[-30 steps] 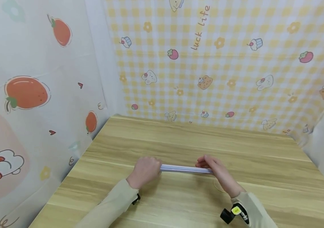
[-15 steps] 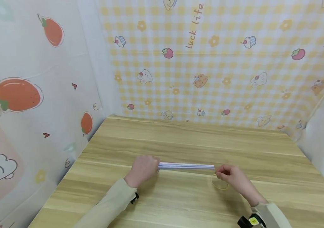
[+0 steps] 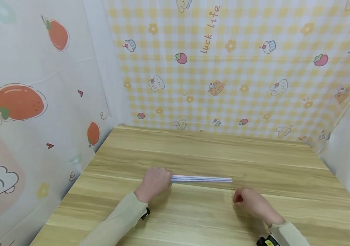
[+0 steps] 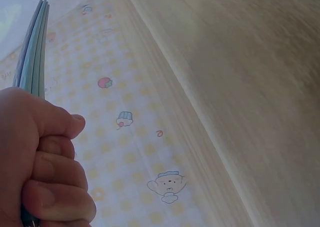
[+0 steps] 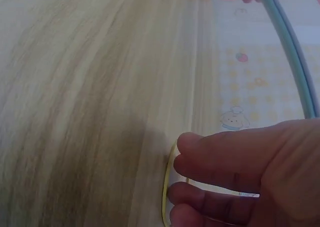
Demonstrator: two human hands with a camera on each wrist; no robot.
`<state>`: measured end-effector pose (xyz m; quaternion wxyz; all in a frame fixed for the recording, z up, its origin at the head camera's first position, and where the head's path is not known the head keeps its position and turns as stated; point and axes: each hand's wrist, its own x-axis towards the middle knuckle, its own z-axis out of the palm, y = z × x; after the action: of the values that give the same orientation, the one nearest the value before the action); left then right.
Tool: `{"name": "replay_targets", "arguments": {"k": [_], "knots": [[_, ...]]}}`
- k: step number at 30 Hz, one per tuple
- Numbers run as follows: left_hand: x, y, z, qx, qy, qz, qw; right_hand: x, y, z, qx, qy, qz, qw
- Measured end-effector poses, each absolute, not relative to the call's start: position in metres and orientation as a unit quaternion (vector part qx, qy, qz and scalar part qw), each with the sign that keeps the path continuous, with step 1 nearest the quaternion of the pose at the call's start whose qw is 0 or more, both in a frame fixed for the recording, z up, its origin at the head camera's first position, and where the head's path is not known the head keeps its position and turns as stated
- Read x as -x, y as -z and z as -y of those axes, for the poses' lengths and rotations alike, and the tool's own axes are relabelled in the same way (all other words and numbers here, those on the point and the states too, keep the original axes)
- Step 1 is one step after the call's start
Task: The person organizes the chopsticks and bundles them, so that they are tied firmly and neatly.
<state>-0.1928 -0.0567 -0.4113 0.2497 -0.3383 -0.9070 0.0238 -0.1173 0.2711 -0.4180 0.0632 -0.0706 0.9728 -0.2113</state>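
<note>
My left hand (image 3: 154,184) grips a bundle of slim, pale blue-green and lilac chopsticks (image 3: 201,178) near one end. In the left wrist view its fingers curl round the chopsticks (image 4: 34,57), whose narrowing tips reach up past the fist. Their free length points right, held over the table. Just below and right of the tips, my right hand (image 3: 256,203) holds a thin yellow rubber band (image 3: 228,195) between its fingers. The right wrist view shows the rubber band (image 5: 165,192) as a loop beside the fingertips, partly hidden behind them.
The wooden table (image 3: 187,218) spreads beneath both hands. A yellow checked cloth (image 3: 248,68) hangs behind it, and a white cloth (image 3: 64,68) with fruit prints stands along the left edge. Each wrist carries a small black camera.
My right hand has left the chopsticks' free end, moved right and then slightly down, and now holds the rubber band away from the tips. The left hand keeps its grip, almost still.
</note>
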Motion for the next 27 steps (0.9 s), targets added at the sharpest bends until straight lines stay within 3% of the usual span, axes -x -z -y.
{"name": "replay_targets", "arguments": {"k": [11, 19, 27], "knots": [[0.192, 0.408, 0.057, 0.341, -0.045, 0.901, 0.263, 0.115, 0.424, -0.266, 0.106, 0.138, -0.985, 0.014], [0.188, 0.409, 0.058, 0.35, -0.085, 0.889, 0.282, 0.117, 0.424, -0.265, 0.067, 0.165, -0.983, 0.036], [0.187, 0.411, 0.06, 0.353, -0.071, 0.895, 0.264, 0.118, 0.415, -0.266, 0.024, 0.237, -0.97, 0.048]]}}
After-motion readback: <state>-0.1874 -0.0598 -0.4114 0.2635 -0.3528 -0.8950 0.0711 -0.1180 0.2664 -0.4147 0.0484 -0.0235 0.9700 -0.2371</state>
